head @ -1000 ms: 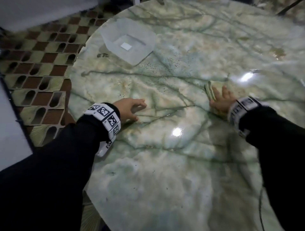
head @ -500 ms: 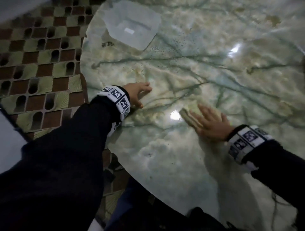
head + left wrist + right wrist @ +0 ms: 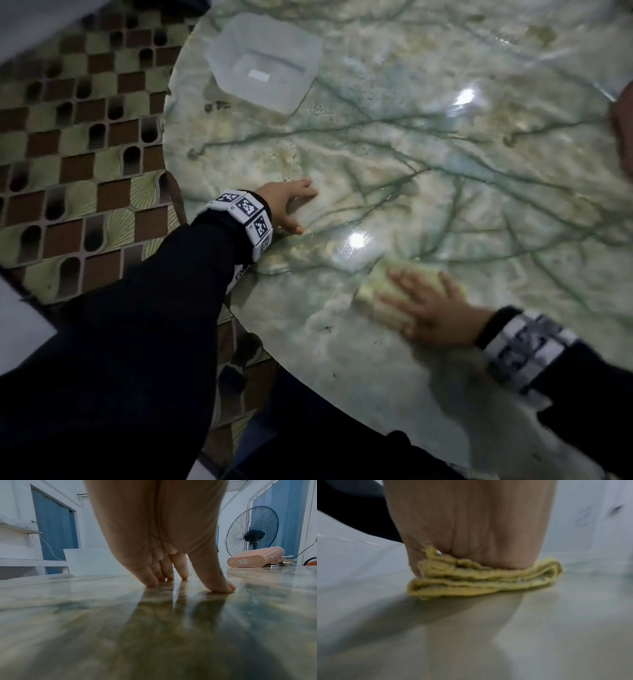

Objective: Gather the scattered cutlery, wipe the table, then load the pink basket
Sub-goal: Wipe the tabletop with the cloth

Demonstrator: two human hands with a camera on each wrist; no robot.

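A folded yellow cloth [image 3: 375,291] lies on the green marble table [image 3: 445,164] near its front edge. My right hand [image 3: 424,308] presses flat on it with straight fingers; the right wrist view shows the cloth [image 3: 479,582] squashed under the right hand [image 3: 471,540]. My left hand [image 3: 291,205] is further left and holds nothing. Its fingertips [image 3: 184,576] rest on the bare marble. The pink basket [image 3: 255,559] lies on its side at the far edge, with some metal cutlery [image 3: 281,563] beside it.
A clear plastic container [image 3: 263,75] stands at the back left of the table, near the rim. Brown and green patterned floor [image 3: 78,154] shows past the left edge. A standing fan [image 3: 252,531] is behind the basket.
My right hand has slid the cloth from the right-middle of the table leftward and nearer to me. The left hand has stayed planted in the same spot.
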